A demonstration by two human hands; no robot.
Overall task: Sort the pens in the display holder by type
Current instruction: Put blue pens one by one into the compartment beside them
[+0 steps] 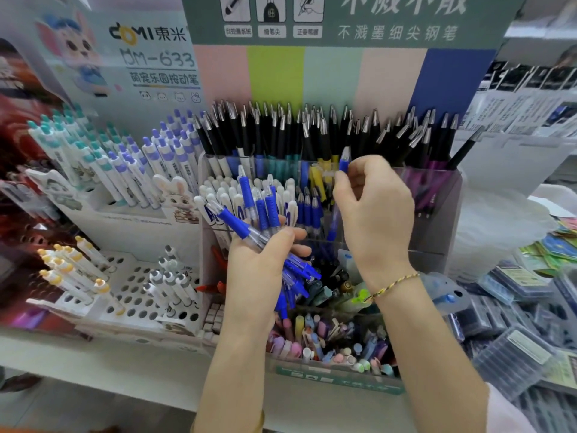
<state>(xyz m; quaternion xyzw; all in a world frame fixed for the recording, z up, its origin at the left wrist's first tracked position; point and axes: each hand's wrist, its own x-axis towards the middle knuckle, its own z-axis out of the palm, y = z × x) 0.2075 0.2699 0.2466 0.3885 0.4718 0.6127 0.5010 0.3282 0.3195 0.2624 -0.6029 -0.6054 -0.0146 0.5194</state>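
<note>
Gripping pen bunch, left hand, right hand pinching single pen

One cam only, worn on the person's head, wide-angle. Faces fwd and down, straight onto the clear acrylic tiered pen display holder on the white shelf. V. close: left hand and right hand fill mid-frame, green printed signboard is cut off at the top. Edges bend w/ the lens.
</note>
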